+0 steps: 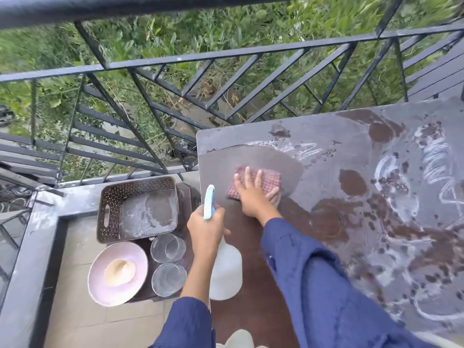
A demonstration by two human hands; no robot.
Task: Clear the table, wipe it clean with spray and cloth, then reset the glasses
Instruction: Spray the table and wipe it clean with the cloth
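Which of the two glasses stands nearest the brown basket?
The far glass, right beside the basket; the near glass sits closer to the person.

Checked pink cloth (261,180) (brown table (251,247))

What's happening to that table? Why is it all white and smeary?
Someone is cleaning the table. The right hand presses a checked cloth flat on the top, and the left hand grips a spray bottle. The near part looks wiped and brown; the rest has white smears. Two glasses, a pink bowl and a brown basket sit off the table, to the left.
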